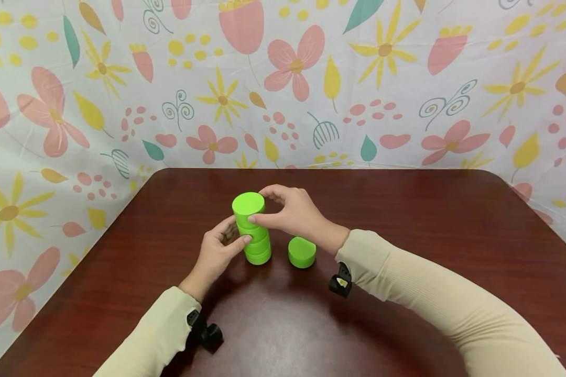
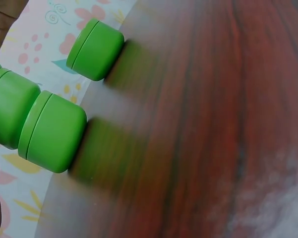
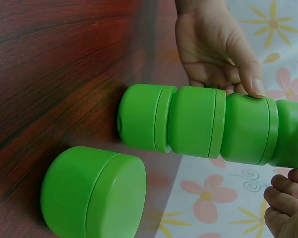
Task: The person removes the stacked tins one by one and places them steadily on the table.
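A stack of several lime-green round lidded jars (image 1: 258, 243) stands upright on the table, flat lids facing up. My right hand (image 1: 292, 212) grips the top jar (image 1: 248, 204), thumb on its near side and fingers behind. Lower down, my left hand (image 1: 217, 248) holds the stack from the left. In the right wrist view the left thumb (image 3: 255, 84) presses the jar (image 3: 245, 129) just under the top one. The bottom jar (image 2: 57, 134) rests on the table in the left wrist view. To the right of the stack sits a single green jar (image 1: 302, 254), touched by neither hand.
The dark reddish wood table (image 1: 405, 220) is glossy and has rounded far corners. A white floral cloth (image 1: 283, 131) hangs behind and along its sides. Black straps with small cameras are on both wrists, over beige sleeves (image 1: 405, 277).
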